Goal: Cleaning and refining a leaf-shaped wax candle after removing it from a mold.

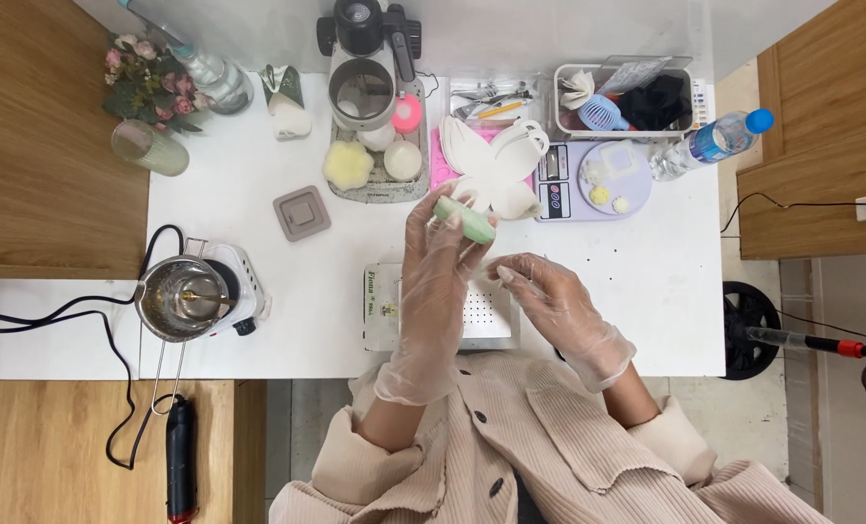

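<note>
— Where is the pale green oval block [465,219]?
— Above the white counter [666,281], mid-width; the gloved left hand [440,254] has its grip clamped on it.
— And the gloved right hand [549,301]?
— Just beside it, fingers loosely apart, holding nothing, over the white perforated box [482,315] at the near edge.

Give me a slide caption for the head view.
Gloved left hand lifts a pale green block over a white table; right hand alongside.

Bright, even overhead light floods the white rectangular counter [647,281], nearly washing it out; shadows beneath the fingers are soft, and focus is sharp throughout.
</note>
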